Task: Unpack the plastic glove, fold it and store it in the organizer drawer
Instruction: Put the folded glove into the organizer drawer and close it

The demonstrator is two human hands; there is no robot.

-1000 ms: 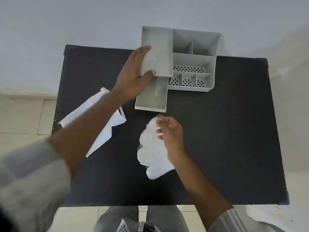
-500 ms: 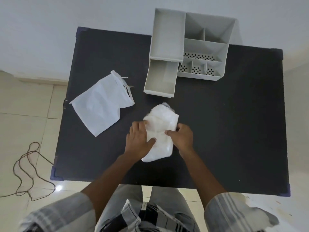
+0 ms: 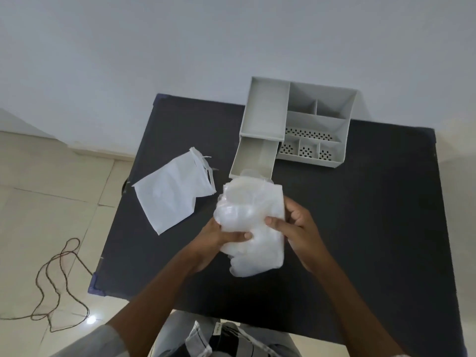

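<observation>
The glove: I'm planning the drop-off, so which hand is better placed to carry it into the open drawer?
Probably the left hand. Both hands grip the glove, but the open drawer lies up and slightly left of it, more on the left hand's side. The right hand would work nearly as well.

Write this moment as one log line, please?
step: folding | hands: left hand and right hand grip plastic glove | drawer: open, glove not in | wrapper: table

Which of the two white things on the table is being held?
The crinkly translucent plastic glove, gripped by the left hand and right hand. The flat white packet lies untouched to its left.
</observation>
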